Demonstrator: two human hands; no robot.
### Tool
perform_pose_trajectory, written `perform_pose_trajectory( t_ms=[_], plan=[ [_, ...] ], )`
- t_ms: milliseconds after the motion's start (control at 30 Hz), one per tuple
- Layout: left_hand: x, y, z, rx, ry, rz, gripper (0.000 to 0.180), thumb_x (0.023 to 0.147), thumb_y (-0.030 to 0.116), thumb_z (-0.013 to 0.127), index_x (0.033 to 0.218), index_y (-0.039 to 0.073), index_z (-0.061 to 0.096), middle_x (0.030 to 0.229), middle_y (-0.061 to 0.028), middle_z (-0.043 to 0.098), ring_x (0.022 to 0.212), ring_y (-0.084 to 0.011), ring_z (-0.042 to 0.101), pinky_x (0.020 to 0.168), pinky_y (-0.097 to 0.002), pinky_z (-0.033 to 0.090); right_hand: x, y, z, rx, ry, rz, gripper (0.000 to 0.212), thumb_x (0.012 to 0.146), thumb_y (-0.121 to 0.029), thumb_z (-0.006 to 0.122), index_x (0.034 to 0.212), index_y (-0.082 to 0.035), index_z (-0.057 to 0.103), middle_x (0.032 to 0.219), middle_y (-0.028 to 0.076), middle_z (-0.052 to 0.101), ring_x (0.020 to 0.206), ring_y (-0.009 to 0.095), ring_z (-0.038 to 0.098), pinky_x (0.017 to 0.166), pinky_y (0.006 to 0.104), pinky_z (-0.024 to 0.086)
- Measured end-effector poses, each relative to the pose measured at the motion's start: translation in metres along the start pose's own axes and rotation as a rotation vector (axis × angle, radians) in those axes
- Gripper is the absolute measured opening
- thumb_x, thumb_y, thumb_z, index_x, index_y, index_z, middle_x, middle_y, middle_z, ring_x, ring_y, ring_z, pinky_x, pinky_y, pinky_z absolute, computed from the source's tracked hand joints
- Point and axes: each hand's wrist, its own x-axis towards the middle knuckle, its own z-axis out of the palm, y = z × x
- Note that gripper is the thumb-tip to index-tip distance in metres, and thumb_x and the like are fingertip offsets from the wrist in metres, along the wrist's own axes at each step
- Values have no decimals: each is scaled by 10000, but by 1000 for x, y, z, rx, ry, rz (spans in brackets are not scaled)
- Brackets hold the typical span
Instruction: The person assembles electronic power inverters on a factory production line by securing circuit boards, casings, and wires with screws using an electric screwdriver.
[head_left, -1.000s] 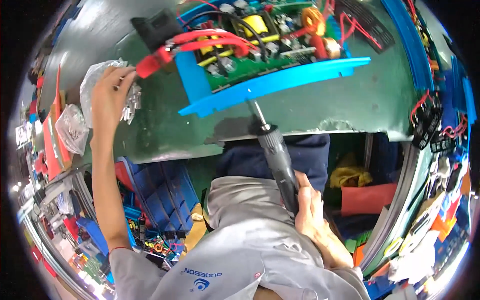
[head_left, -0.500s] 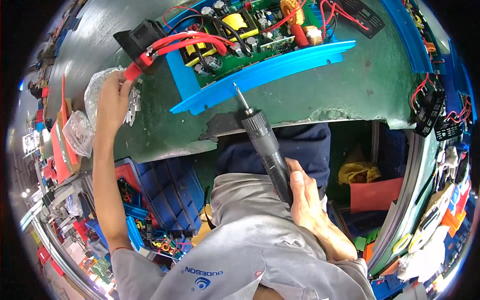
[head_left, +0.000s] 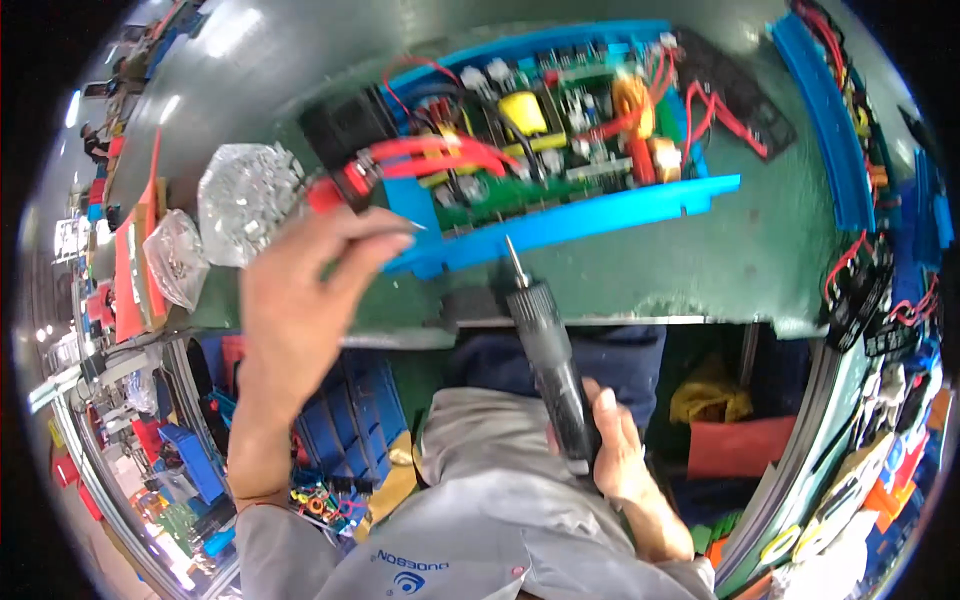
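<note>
A blue open case (head_left: 600, 215) holding a green circuit board (head_left: 560, 150) with red wires lies on the green worktable. My left hand (head_left: 310, 290) hovers by the case's left corner, with finger and thumb pinched on a small screw (head_left: 418, 228). My right hand (head_left: 615, 450) grips a black electric screwdriver (head_left: 550, 350); its bit points up at the case's near edge, a little short of it.
Two clear plastic bags of small screws (head_left: 245, 200) lie left of the case. More blue case parts (head_left: 830, 120) and black wired connectors (head_left: 870, 290) sit at the right. Blue bins (head_left: 345, 430) of parts stand under the table edge.
My left hand left the screw bags and came right to the case corner with a screw pinched. The screwdriver stayed upright near the case's near edge.
</note>
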Motion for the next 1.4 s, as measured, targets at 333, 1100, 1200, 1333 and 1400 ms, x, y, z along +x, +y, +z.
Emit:
perform_pose_trajectory(
  t_ms=[333,1100,1200,1333,1400],
  plan=[
    [41,6,32,309,-28,515,216,813,72,740,996,24,637,1517,-177,499,1401,-366,481,1077,-448,448,-5,4,11,77,-34,111,832,1033,-679,195,1359,-6,562,775,29,643,658,104,558,631,253,421],
    [61,16,26,74,-305,363,145,823,-54,669,967,-52,652,1613,-234,327,1491,-418,316,1201,-489,322,-7,3,14,427,-198,337,1095,909,-867,247,1368,92,508,742,92,635,610,144,547,558,269,398],
    [51,20,20,91,-408,326,267,767,-108,624,1028,-72,663,1645,-265,228,1527,-436,228,1217,-498,285,-6,1,16,418,-189,328,1097,908,-868,251,1359,99,509,743,100,637,616,149,555,559,268,400],
    [41,22,21,49,-406,283,393,769,-90,613,1161,-113,593,1643,-302,178,1532,-464,183,1221,-521,249,-6,2,14,370,-199,279,1060,924,-846,252,1352,88,515,752,113,647,624,147,562,565,264,400],
    [36,25,21,8,-394,263,405,783,-77,623,1183,-110,574,1641,-306,178,1529,-467,188,1219,-525,249,-5,-1,16,319,-168,273,1043,934,-832,251,1365,82,509,745,112,641,618,147,557,566,268,400]
  ],
)
